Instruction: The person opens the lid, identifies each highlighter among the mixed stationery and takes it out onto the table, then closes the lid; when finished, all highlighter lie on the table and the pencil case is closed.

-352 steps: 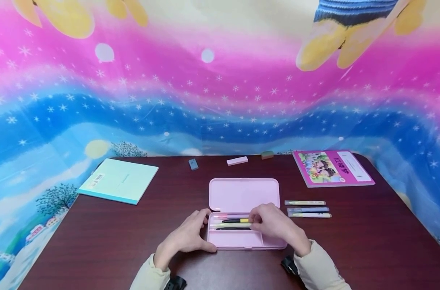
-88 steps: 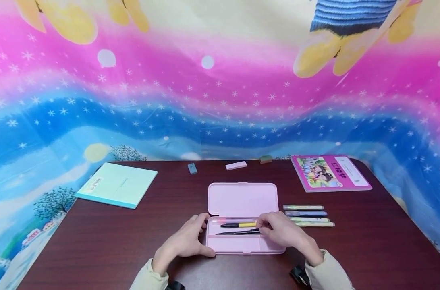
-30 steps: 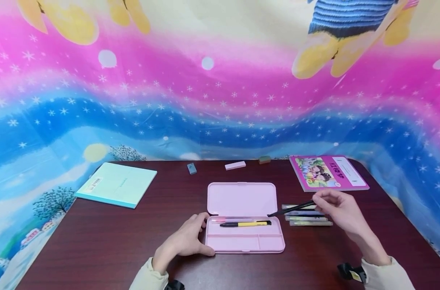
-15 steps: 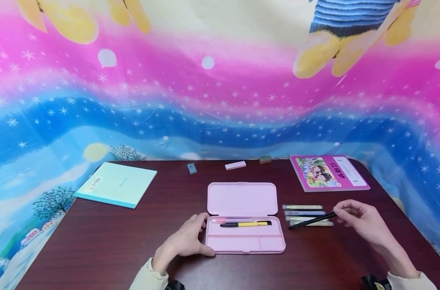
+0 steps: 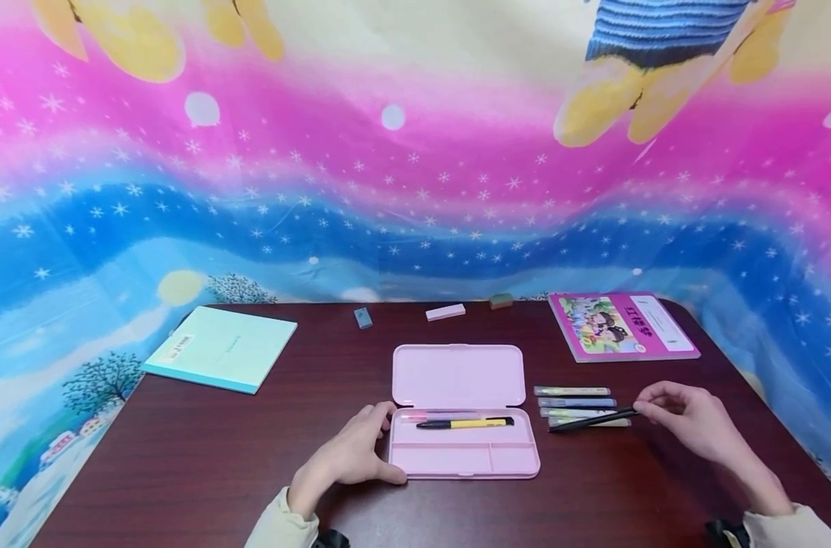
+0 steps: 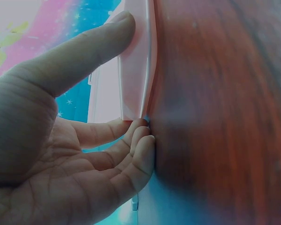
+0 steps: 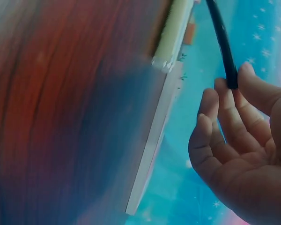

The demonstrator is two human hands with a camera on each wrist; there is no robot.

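A pink pencil case point(image 5: 458, 375) lies with its lid folded back. My left hand point(image 5: 350, 453) holds its left end, thumb along the front wall and fingertips at the far corner; in the left wrist view the thumb point(image 6: 103, 42) presses on the case's side. Inside the case are a yellow and black pen point(image 5: 466, 423) and a pink-tipped pen point(image 5: 422, 416). To the right, my right hand point(image 5: 692, 426) pinches one end of a black pen point(image 5: 590, 420) between thumb and fingers. The black pen slants across the nearest of several pale-barrelled pens point(image 5: 571, 391) lying in a row.
A mint notebook point(image 5: 227, 346) lies at the back left of the dark wooden table point(image 5: 203, 464), a pink book point(image 5: 621, 327) at the back right. Between them along the back edge are a blue eraser point(image 5: 364, 317), a pale pink block point(image 5: 446, 312) and a greenish block point(image 5: 501, 301).
A pale pen and then the black pen have come out of the pencil case. My right hand has carried the black pen right and lowered it beside the row. My left hand stays put.
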